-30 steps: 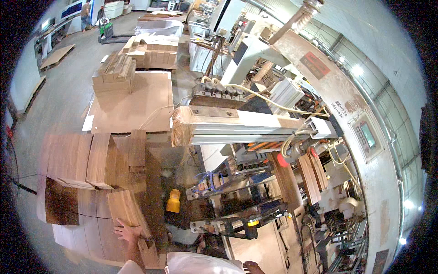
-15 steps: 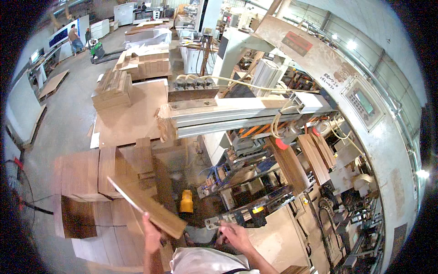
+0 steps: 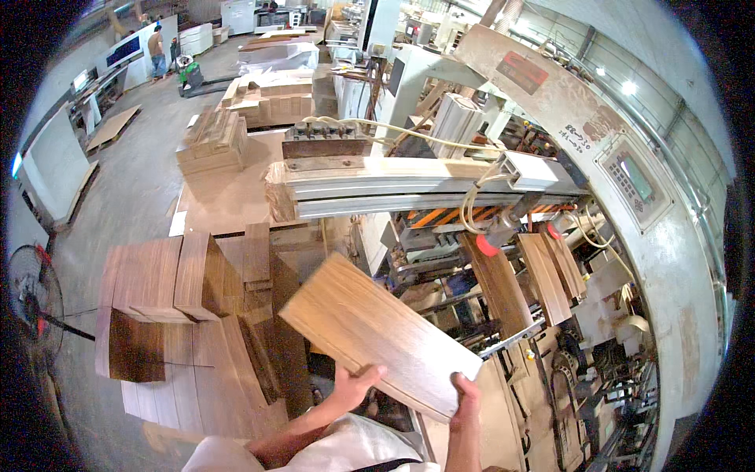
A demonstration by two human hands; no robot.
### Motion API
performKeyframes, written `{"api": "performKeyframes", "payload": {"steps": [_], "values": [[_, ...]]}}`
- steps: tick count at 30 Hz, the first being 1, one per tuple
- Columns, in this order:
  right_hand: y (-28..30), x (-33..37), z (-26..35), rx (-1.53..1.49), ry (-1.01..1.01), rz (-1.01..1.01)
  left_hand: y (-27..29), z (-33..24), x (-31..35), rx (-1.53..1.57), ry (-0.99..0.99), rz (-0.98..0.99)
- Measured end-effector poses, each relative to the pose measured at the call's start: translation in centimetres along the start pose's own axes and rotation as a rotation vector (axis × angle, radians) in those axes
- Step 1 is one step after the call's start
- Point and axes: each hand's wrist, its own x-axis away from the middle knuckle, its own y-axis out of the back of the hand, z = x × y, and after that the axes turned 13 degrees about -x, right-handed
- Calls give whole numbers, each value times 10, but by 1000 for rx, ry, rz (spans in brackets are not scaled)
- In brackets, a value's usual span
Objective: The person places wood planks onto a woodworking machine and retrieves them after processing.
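A wood-grain board (image 3: pixel 376 330) is held up in front of me, its broad face showing and its length slanting down to the right. My left hand (image 3: pixel 356 387) grips its near long edge, thumb on the face. At the right end my right hand (image 3: pixel 465 397) is closed round the corner, thumb on top. Beyond the board, in the machine, lie a darker wood panel (image 3: pixel 497 287) and two narrower wood panels, one of them a lighter strip (image 3: pixel 544 279). Red round pads (image 3: pixel 487 245) sit above these panels.
Stacks of wood-grain boards (image 3: pixel 145 271) stand at my left, near a black fan (image 3: pixel 35 295). A metal beam (image 3: pixel 393 189) crosses ahead. The machine's slanted arm carries a control panel (image 3: pixel 635 179) at right. Far left, a person (image 3: pixel 156 51) stands near a green pallet truck (image 3: pixel 189 77).
The board has swung right, from edge-on to broad face showing. My right hand has left the machine's metal bar and taken hold of the board's right end. The view has shifted slightly.
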Motion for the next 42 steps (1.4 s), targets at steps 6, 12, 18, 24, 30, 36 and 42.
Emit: {"api": "performKeyframes", "payload": {"steps": [6,12,18,24,30,36,42], "values": [[81,-6,39,-127,317,-96,-63,6,-31,-169,101,76],[130,-21,62,-387,341,4,-140,54,-76,-448,-20,360],[174,-61,81,-420,462,-106,-223,63,-116,-835,-202,362],[222,-146,85,-387,483,-68,-287,119,-156,-649,-346,265],[183,-197,105,-172,475,-88,-324,122,-171,-287,-168,196],[132,-207,102,-13,280,-64,-288,189,-247,-585,239,85],[131,-153,121,31,434,-73,-296,138,-213,-637,197,239]]}}
